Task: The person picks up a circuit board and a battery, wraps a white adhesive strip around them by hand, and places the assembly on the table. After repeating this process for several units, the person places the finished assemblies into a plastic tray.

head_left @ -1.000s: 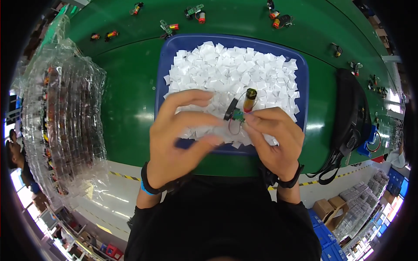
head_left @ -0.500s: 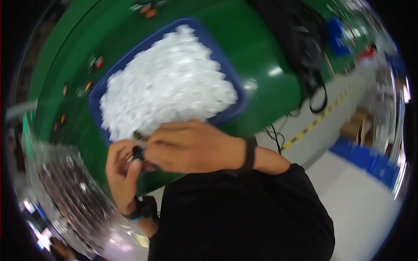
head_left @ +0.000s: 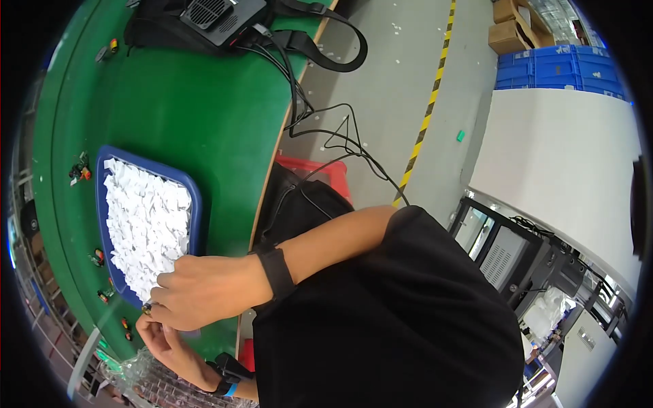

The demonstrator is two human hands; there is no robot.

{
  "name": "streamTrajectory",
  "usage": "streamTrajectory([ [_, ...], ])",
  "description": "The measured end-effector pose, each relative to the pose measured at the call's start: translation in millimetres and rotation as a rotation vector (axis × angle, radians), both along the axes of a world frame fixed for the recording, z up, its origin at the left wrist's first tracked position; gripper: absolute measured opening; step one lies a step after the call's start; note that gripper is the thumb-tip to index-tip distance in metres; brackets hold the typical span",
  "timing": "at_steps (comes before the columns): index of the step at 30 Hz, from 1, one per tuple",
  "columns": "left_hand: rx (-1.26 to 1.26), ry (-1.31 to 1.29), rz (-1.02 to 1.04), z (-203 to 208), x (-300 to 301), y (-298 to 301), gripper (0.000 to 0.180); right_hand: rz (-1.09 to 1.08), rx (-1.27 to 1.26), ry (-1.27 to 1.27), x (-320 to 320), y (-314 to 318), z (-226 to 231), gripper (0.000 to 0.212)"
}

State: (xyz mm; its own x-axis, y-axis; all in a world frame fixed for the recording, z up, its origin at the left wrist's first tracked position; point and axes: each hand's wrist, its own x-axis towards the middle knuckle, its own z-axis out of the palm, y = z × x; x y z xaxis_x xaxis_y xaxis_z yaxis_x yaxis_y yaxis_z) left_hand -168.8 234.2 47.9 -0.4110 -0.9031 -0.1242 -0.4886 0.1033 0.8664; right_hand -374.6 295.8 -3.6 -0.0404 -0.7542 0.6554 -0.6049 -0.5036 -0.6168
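My right hand (head_left: pixel 211 289) reaches across the near end of a blue tray (head_left: pixel 198 211), its fingers bent and pinched together. A small dark and yellowish piece (head_left: pixel 147 309) shows at its fingertips; its kind is too small to make out. Just below, the fingers of my left hand (head_left: pixel 166 348) curl up to meet the right hand's, closed, with their grip mostly hidden. White slips (head_left: pixel 146 221), small and flat like bits of paper or plastic, fill the tray.
On the green table (head_left: pixel 204 102) lie small orange-and-black parts (head_left: pixel 83 170) beyond the tray. A black bag (head_left: pixel 170 30) with a device and cables (head_left: pixel 292 102) sits at the far edge. Clear plastic packs (head_left: pixel 160 381) lie near my left wrist. Blue crates (head_left: pixel 534 68) stand far right.
The view has swung to the right, so the tray now appears farther left and more of the floor shows. My hands stay together at the tray's near end.
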Motion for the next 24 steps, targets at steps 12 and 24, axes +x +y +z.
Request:
streamTrajectory([
  [12,-0.091,0.021,0.248,-8.7,-39.8,2.6,0.014,0.083,0.137,-0.017,5.6,-20.5,6.9,0.014],
  [24,0.171,0.403,0.188,-11.4,24.8,-25.1,0.029,0.336,0.440,-0.129,36.0,-77.1,24.1,0.019],
])
